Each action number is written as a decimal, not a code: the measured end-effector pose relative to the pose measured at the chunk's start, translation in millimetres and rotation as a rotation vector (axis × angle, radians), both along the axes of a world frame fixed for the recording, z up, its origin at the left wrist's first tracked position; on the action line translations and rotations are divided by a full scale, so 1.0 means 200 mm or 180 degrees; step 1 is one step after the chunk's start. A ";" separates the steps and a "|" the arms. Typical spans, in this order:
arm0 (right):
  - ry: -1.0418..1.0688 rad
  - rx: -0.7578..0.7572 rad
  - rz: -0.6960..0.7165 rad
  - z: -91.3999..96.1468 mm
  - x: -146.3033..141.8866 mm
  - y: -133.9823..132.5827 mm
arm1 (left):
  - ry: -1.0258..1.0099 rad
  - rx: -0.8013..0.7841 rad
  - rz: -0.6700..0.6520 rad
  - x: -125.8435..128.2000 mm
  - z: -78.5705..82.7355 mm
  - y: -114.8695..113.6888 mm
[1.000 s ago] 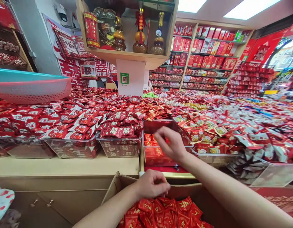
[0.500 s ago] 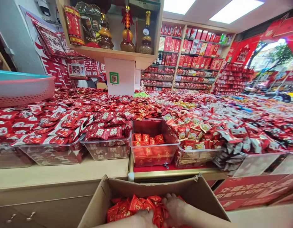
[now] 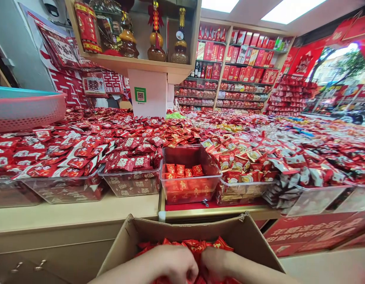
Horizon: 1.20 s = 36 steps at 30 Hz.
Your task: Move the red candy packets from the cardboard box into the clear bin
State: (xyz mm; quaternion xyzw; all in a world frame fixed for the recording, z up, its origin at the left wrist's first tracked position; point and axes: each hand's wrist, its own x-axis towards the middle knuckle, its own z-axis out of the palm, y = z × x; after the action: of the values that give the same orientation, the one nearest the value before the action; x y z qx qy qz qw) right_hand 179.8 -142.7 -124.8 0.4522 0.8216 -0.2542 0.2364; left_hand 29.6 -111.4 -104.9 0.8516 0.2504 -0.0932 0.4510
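Both my hands are down in a cardboard box [image 3: 158, 230] full of small red candy packets [image 3: 200, 245]. My left hand [image 3: 170, 265] and my right hand [image 3: 213, 265] sit side by side, fingers curled closed around packets, knuckles up. Straight ahead on the counter stands a clear plastic bin [image 3: 189, 177], partly filled with the same red packets. It stands between a heaped bin of red-and-white packets [image 3: 130, 167] on its left and a bin of red-and-gold packets [image 3: 241, 169] on its right.
The counter holds a wide spread of red wrapped sweets in clear bins. A pink and teal basket [image 3: 25, 110] sits at the far left. A shelf with gourd bottles [image 3: 155, 35] hangs above. Cabinet doors [image 3: 28, 266] are below left.
A second ago my right hand was at the clear bin and my left hand over the box. Both hands are now down among the box's packets, bunched together, and the view has tilted slightly.
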 end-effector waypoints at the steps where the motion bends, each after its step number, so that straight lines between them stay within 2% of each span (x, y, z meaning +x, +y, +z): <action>1: 0.0014 0.0092 -0.0123 0.03 0.01 0.01 | 0.0085 0.0089 -0.0104 0.00 0.05 0.02; 3: 0.0236 0.0262 -0.0465 0.10 0.03 0.04 | 0.0116 0.0223 0.0053 -0.02 0.16 0.05; 6: 0.1188 0.0325 -0.0871 0.22 0.08 0.04 | -0.0049 0.0193 0.0371 -0.05 0.30 0.08; 10: 0.2360 0.0743 -0.1306 0.37 0.15 -0.01 | -0.0055 -0.0129 0.0357 -0.08 0.39 0.08; 13: 0.2927 0.1155 -0.1767 0.44 0.17 -0.03 | -0.0281 -0.0297 0.0282 -0.06 0.39 0.07; 16: 0.3427 0.1174 -0.2123 0.45 0.17 -0.02 | -0.0702 -0.0288 0.0448 -0.02 0.37 0.06; 19: 0.3880 0.0887 -0.2549 0.45 0.16 -0.01 | -0.0998 -0.0438 0.0911 0.00 0.35 0.05; 22: 0.4277 0.0254 -0.2856 0.45 0.16 -0.02 | -0.1307 -0.1008 0.1309 0.01 0.33 0.05; 25: 0.4517 -0.0150 -0.2910 0.45 0.17 -0.01 | -0.1389 -0.1366 0.1382 0.01 0.32 0.05; 31: 0.4533 -0.0408 -0.2790 0.41 0.19 0.01 | -0.1416 -0.0423 0.1177 0.00 0.35 0.06; 36: 0.4603 -0.0626 -0.2701 0.38 0.22 0.02 | -0.1398 -0.0246 0.1155 -0.01 0.36 0.06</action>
State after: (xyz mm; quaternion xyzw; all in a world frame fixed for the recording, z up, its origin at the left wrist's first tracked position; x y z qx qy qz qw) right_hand 223.7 -139.2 -49.6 0.4258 0.5051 -0.6188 -0.4251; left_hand 27.7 -99.9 -33.8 0.7748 0.2912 0.1662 0.5360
